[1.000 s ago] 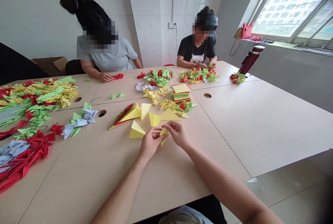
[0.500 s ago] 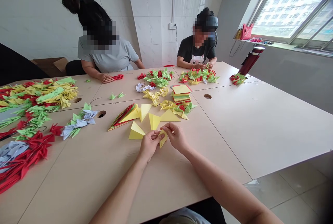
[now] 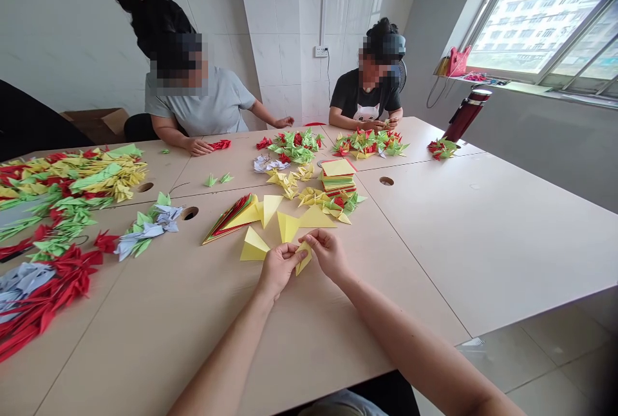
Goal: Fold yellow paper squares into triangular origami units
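moved since the last frame: the far co-worker's hand (image 3: 284, 122) has shifted out along the far table edge, while my own hands show no clear change. item under inspection: a narrow folded piece of yellow paper (image 3: 302, 259), held just above the tabletop at the centre of my view, its long axis tilted from upper right to lower left. my right hand (image 3: 328, 254) and left hand (image 3: 277, 268) are close together, pinching it between them. the right fingers bear on its upper end, the left sit almost as close, and i rate neither hand clearly nearer. loose yellow paper triangles (image 3: 253, 244) lie at 10 o'clock, just beside my left hand. a fanned pile of folded coloured sheets (image 3: 230, 219) sits further out at 10 o'clock, and a stack of square coloured paper (image 3: 338, 176) at 1 o'clock. red paper cranes (image 3: 43, 293) heap at 9 o'clock on the pale laminate table (image 3: 425, 255). a cardboard box (image 3: 99, 121) stands far off at 10 o'clock, its contents hidden.
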Available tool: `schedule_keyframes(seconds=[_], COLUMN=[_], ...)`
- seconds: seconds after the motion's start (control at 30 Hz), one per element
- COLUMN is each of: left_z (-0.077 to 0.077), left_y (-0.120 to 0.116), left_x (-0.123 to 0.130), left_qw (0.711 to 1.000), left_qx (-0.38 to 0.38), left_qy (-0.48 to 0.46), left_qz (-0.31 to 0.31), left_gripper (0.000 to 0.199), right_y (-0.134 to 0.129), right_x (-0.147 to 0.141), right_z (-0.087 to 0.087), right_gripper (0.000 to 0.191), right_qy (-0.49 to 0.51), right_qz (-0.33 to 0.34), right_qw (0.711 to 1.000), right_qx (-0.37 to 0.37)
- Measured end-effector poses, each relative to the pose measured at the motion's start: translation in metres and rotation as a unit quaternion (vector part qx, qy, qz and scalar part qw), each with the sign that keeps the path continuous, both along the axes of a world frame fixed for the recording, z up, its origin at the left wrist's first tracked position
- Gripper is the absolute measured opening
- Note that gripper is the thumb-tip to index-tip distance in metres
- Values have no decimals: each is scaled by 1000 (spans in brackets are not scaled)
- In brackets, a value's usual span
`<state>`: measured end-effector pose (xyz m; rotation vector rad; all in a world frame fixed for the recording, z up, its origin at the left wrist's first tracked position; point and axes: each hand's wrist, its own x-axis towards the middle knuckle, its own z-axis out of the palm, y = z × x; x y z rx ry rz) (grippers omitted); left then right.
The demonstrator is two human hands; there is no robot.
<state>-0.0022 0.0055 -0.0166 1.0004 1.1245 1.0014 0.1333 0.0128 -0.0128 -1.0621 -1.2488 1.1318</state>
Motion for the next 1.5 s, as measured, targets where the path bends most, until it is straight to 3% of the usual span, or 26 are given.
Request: schedule_keyframes(seconds=[0.3,0.6,0.97,1.1,1.2,1.3,1.5], left_z=[-6,-2,-3,-3,-4,-4,0], left_y=[5,3,3,3,3,2,0], left_x=[-4,-2,-1,-3,-5,-3,1], left_qw=[992,988,993,994,995,992,993], left_qx=[39,4,28,38,67,99,73], left_qy=[-62,-101,-87,-69,-24,52,95], left_qz=[103,114,76,81,72,50,22], left_gripper=[30,34,33,32,32,33,35], right_y=[2,0,-4,-6,-5,-3,-1], right_x=[8,3,1,0,0,0,2], right_z=[1,1,-1,3,5,4,4], right_gripper=[26,24,15,16,28,28,33], right_qy=[-4,32,-27,11,41,29,10], right_qz=[78,69,30,46,63,65,35], right_qw=[996,996,999,999,997,997,999], right_qx=[-38,-43,0,7,-14,-31,-40])
